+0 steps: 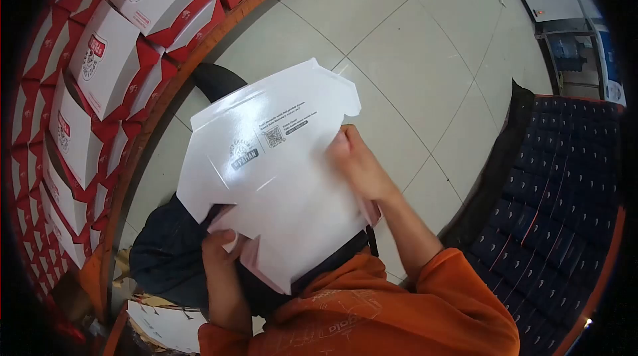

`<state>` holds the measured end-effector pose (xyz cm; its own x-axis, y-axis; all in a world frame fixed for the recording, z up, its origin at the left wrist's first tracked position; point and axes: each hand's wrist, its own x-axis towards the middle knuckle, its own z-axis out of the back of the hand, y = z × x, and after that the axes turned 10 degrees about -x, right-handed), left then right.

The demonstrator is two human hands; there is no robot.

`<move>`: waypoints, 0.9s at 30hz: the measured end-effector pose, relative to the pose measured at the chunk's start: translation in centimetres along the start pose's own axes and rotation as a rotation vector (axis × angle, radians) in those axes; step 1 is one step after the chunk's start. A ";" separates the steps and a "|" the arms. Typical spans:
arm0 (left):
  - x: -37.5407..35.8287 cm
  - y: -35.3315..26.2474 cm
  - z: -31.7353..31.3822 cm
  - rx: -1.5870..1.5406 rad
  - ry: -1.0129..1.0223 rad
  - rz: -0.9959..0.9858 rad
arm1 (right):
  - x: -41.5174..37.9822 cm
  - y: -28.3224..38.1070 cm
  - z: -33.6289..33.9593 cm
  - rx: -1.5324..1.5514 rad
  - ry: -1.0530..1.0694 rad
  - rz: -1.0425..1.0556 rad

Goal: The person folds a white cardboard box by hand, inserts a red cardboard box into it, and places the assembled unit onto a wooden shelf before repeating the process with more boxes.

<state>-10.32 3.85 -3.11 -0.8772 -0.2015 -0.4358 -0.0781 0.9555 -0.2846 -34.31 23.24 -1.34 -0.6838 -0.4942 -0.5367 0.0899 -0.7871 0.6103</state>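
Note:
A white, partly folded cardboard box blank [292, 177] lies across my lap, its printed face with a logo and QR code turned up. My left hand [222, 248] grips a flap at its lower left, where the cut tabs bend upward. At the right edge, my right hand [359, 167] is closed on the cardboard, slightly smeared by motion. Some fingers of both hands are hidden by the blank. A pinkish folded flap shows under my right wrist.
Stacked red-and-white boxes [106, 57] fill the left on a wooden rack [229, 14]. Dark blue printed packs [551, 223] cover the right side. Pale floor tiles [399, 57] lie ahead. More white card sheets [166, 326] sit at lower left.

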 end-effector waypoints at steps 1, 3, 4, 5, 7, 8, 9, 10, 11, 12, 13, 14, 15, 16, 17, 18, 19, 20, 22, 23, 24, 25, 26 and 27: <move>-0.2 -0.4 -0.1 0.136 -0.146 -0.019 | -0.3 -2.0 0.1 0.384 0.099 0.027; 0.2 -1.0 -1.0 0.011 -0.159 0.005 | -1.5 -2.2 0.5 0.765 0.212 0.065; 0.0 -0.8 -1.8 0.380 -0.249 -0.104 | -2.5 -2.2 0.5 0.864 0.231 0.071; -0.1 -0.6 -2.5 0.752 -0.342 -0.202 | -3.6 -1.7 0.5 0.967 0.250 0.069; 1.9 1.2 -1.6 0.803 -0.109 -0.423 | -4.6 -1.3 -0.1 1.045 0.181 0.031; 2.8 2.5 -2.3 0.721 -0.283 -0.384 | -4.9 -1.5 -0.2 1.095 0.119 0.036; 4.0 3.6 -3.2 0.632 -0.455 -0.342 | -5.2 -1.8 -0.3 1.142 0.056 0.039; 5.2 3.9 -4.3 0.877 -0.421 -0.295 | -5.8 -1.9 -0.1 1.113 0.028 0.018; 6.3 4.0 -5.8 1.118 -0.388 -0.238 | -6.4 -2.3 -0.1 1.111 0.045 0.005; 6.9 5.3 -8.0 1.199 -0.536 -0.204 | -7.1 -2.7 -0.4 1.067 -0.018 0.020; 7.5 6.8 -9.8 1.279 -0.686 -0.166 | -8.1 -3.1 -0.6 1.024 -0.077 0.036; 8.2 7.9 -9.7 1.277 -0.715 -0.162 | -9.3 -3.8 -0.7 1.060 -0.038 0.020; 8.9 9.0 -9.0 1.443 -0.711 -0.303 | -9.1 -4.6 -0.8 1.064 -0.016 0.016; 9.0 9.5 -8.6 1.610 -0.694 -0.449 | -8.9 -5.4 -1.0 1.080 -0.079 -0.041; 8.8 9.3 -8.6 1.612 -0.707 -0.457 | -8.8 -5.7 -0.9 1.093 -0.146 -0.090; 8.5 8.7 -8.5 1.561 -0.666 -0.417 | -7.8 -5.6 -0.4 1.052 -0.224 -0.172; 8.3 7.8 -8.3 1.511 -0.622 -0.384 | -6.8 -5.6 0.2 1.060 -0.214 -0.149; 8.1 6.7 -6.1 1.145 -0.585 -0.285 | -5.7 -5.9 0.8 1.196 -0.169 -0.134; 6.5 2.7 -3.7 0.347 -0.425 -0.127 | -2.6 -8.2 2.0 1.333 -0.122 -0.111; 5.6 0.9 -4.0 -0.082 -0.308 -0.056 | -0.3 -10.7 2.3 1.425 -0.013 -0.022; 6.3 0.2 -3.1 -0.098 -0.179 -0.152 | 1.3 -11.8 2.6 1.511 0.097 0.070; 7.7 -0.9 -1.2 -0.094 -0.163 -0.151 | 2.4 -10.5 2.9 1.510 0.087 0.086; 9.3 -2.3 0.8 -0.178 0.081 -0.131 | 3.2 -8.5 3.2 1.422 -0.006 -0.086; 10.3 -3.2 -1.3 -0.260 0.327 -0.103 | 3.8 -7.3 3.6 1.329 -0.105 -0.255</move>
<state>-19.68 -1.01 -5.56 -0.9592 -0.2599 -0.1111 -0.2534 0.9649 -0.0691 -40.22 28.43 -5.74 -0.6330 -0.3122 -0.7084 -0.7666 0.1252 0.6298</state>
